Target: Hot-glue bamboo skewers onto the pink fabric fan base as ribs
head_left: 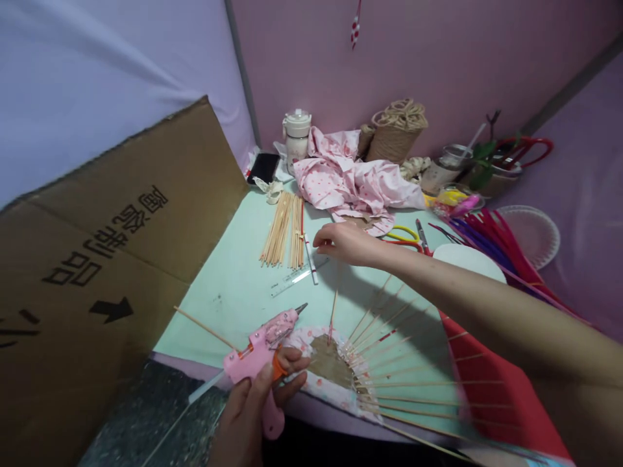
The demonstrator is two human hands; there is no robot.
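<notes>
My left hand (253, 402) is wrapped round a pink hot glue gun (265, 340), its fingers by the orange trigger and its metal nozzle pointing up to the right. A clear glue stick (207, 387) sticks out of its back. Past the nozzle lies a heart-shaped cardboard piece (331, 363) edged with pink spotted cloth. Thin wooden sticks (384, 337) fan out from its right side, and one stands apart near its top. My right hand (348, 243) hovers with loosely bent fingers, nothing visible in them, beside a bundle of wooden sticks (282, 230), a white pen (311, 263) and a clear ruler (292, 280).
A large cardboard panel (121, 259) stands along the left. Crumpled pink cloth (350, 172), a bottle (296, 139), a phone (263, 168) and twine rolls (396, 133) fill the back. Scissors (403, 235), a white plate (467, 259) and coloured pipe cleaners (501, 243) lie right.
</notes>
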